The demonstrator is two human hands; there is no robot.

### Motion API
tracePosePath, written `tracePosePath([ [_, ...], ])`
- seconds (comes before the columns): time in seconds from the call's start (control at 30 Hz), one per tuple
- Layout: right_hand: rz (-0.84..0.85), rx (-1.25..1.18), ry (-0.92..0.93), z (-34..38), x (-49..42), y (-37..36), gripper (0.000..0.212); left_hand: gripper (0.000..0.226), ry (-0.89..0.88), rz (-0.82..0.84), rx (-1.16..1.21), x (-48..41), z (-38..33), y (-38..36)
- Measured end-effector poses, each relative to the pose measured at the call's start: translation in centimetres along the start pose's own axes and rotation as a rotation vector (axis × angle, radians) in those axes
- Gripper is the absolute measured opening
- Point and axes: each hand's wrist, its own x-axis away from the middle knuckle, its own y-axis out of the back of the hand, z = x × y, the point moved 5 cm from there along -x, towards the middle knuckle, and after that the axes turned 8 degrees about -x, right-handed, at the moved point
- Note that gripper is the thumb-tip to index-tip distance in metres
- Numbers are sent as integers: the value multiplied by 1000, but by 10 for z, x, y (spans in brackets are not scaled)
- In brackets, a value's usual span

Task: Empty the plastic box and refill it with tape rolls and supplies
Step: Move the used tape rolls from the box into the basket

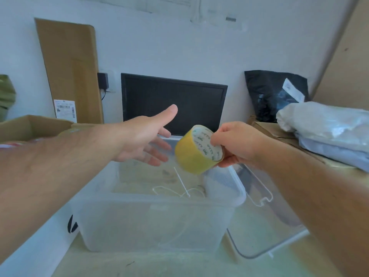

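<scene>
Pale wall and a dark flat monitor back the beige table. On it, a translucent plastic box holds thin white cable ties. Above the box, the right hand pinches a glossy yellow tape roll. The left hand is spread and holds nothing.

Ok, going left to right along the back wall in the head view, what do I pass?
Leaning cardboard sheet → black wall plug → dark monitor → black plastic bag → pale wrapped bundles.

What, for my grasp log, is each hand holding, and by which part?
The right hand holds the yellow tape roll by its rim, fingers over the printed end face. The left hand is open and holds nothing.
</scene>
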Motion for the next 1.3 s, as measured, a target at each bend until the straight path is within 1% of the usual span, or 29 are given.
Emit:
tracePosePath([
  [0.07,-72,-29,14,3,20,13,6,85,-58,75,-5,20,-16,-22],
  [0.17,-131,-93,52,-1,60,39,7,75,-160,107,2,45,-39,-59],
  [0.27,-170,-171,106,-14,103,70,11,60,-242,141,86,64,-54,-93],
  [0.33,-185,-255,121,-32,134,87,17,59,-275,187,160,76,-58,-122],
  [0.37,-175,-317,115,-45,150,93,26,61,-281,216,193,83,-57,-139],
  [0.43,-139,-480,78,-80,182,101,57,67,-276,299,234,97,-48,-179],
  [0.47,-125,-548,63,-99,197,103,67,70,-268,347,245,103,-41,-199],
  [0.57,-125,-624,18,-158,243,106,87,61,-216,477,258,124,-11,-260],
  [0.67,-206,-623,-78,-215,278,104,96,51,-126,553,272,137,24,-313],
  [0.77,-256,-607,-193,-266,303,98,94,42,-32,619,258,145,56,-358],
  [0.8,-265,-625,-231,-282,310,96,88,42,-3,640,250,146,67,-372],
  [0.9,-311,-693,-349,-323,329,87,59,48,74,685,240,150,97,-405],
  [0.93,-322,-705,-385,-336,334,84,55,52,97,698,231,151,107,-416],
  [1.0,-327,-731,-437,-361,343,79,53,54,139,720,213,152,125,-436],
  [1.2,-380,-818,-533,-425,356,71,50,43,222,767,175,142,155,-485],
  [1.3,-424,-845,-587,-455,358,71,50,50,271,763,174,129,167,-502],
])
